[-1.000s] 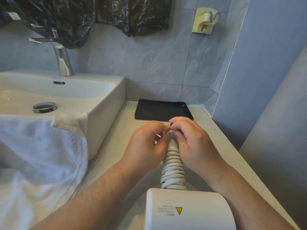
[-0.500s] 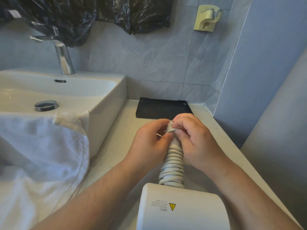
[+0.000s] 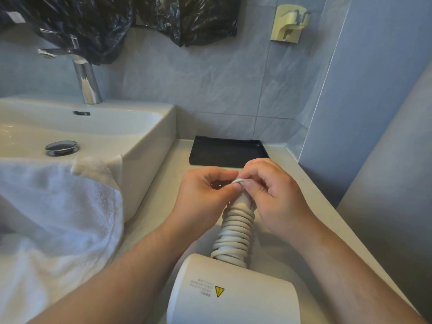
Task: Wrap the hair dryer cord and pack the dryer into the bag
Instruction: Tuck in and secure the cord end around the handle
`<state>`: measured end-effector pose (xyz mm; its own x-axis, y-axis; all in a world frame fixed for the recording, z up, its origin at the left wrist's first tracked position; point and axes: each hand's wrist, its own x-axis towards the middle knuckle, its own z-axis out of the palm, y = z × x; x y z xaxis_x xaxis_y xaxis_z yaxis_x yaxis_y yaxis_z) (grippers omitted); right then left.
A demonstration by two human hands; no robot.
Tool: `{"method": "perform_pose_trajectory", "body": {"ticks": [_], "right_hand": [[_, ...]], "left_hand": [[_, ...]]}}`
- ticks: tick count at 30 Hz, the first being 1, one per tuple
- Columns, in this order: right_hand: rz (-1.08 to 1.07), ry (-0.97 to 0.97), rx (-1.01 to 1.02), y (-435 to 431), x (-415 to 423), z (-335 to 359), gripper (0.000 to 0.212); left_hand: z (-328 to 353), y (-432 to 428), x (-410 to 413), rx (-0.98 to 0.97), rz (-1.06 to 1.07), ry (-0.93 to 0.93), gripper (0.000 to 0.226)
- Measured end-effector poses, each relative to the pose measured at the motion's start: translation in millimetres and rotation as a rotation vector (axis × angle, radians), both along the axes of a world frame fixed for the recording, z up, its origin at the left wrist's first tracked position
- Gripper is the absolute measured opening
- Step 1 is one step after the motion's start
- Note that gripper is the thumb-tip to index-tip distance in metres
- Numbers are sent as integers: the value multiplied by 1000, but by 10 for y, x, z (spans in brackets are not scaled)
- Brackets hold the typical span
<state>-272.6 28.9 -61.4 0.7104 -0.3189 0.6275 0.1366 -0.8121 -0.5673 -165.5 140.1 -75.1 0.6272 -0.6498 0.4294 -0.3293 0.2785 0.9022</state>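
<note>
Left hand [image 3: 205, 195] and right hand [image 3: 273, 195] pinch the cord [image 3: 236, 232] end, 12 o'clock of the dryer [image 3: 233, 293] (handle looks fully coiled); tucking and bagging apparently remain.

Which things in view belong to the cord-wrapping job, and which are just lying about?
In use: white plastic hair dryer; white cord coiled round its handle; left hand and right hand pinching its end.
Lying about: white terry towel, white ceramic basin, chrome tap, black rectangular tray, crumpled black plastic, cream wall holder.
</note>
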Motion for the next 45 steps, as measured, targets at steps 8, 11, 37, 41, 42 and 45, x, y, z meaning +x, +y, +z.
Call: {"method": "perform_pose_trajectory", "body": {"ticks": [8,11,37,41,42,45], "right_hand": [[18,128,70,8,-35,56,23],[-11,147,23,-15,-33,54,33],[-109,22,163,8,0,-2,25],[-101,86,191,12,6,-8,21],[-100,107,186,13,11,-13,19],[-84,139,188,20,11,-10,17]], "left_hand": [[12,27,72,85,-154,98,23],[-9,22,83,98,-93,81,21],[-64,27,223,263,-179,384,16],[-88,14,227,228,-178,500,15],[-86,13,221,215,-184,537,15],[-66,-3,195,154,-152,597,20]]}}
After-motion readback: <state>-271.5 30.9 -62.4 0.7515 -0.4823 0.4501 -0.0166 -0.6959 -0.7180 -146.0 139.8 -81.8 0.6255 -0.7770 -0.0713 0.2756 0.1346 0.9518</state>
